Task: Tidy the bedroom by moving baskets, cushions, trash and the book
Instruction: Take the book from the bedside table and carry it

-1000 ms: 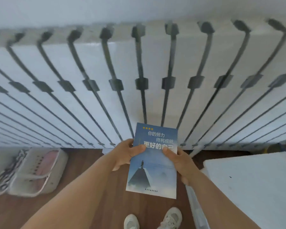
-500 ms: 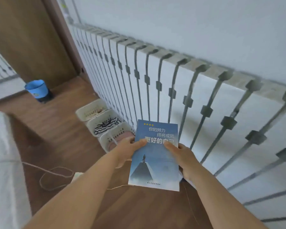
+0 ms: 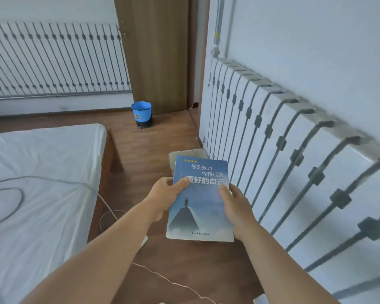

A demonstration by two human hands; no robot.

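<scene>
While both hands grasp paperback book (image 3: 200, 200), left hand (image 3: 166, 194) and right hand (image 3: 235, 207) on opposite side edges, long axis points away; bed (image 3: 42, 172) lies left.

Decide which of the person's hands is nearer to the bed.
Left. The left hand grips the book's left edge, on the side facing the bed. The right hand holds the opposite edge, beside the white wall panelling.

Glossy paper book (image 3: 201, 200), smooth wood floor (image 3: 162, 139), matt cloth sheet (image 3: 42, 172)
</scene>
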